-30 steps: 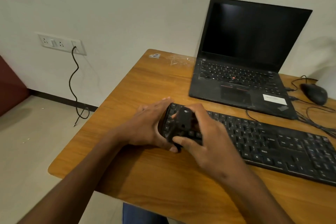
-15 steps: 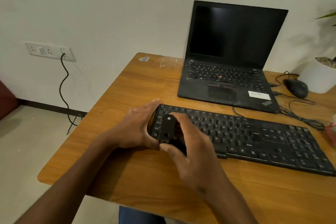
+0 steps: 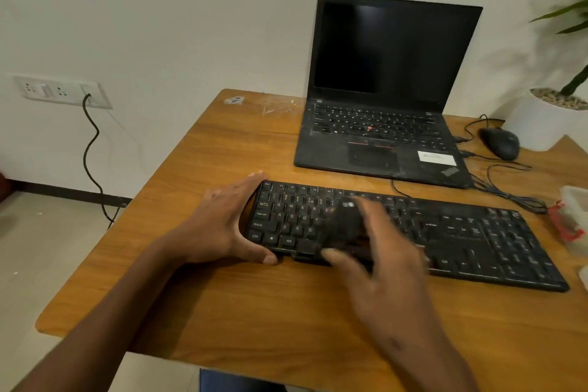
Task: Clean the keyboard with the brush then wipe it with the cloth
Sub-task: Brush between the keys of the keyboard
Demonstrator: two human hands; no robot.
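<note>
The wooden table (image 3: 222, 312) carries an open laptop (image 3: 381, 124) behind the black keyboard (image 3: 461, 232). The left hand (image 3: 222, 226) holds the keyboard's left end, fingers fairly straight, thumb at the front edge. The blurred right hand (image 3: 381, 258) seems to grip a dark brush (image 3: 345, 226) over the keys.

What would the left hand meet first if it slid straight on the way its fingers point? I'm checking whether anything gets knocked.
Probably nothing soon: the left hand, braced against the black keyboard, points across bare wooden desk toward a small scrap; depth is unclear.
</note>
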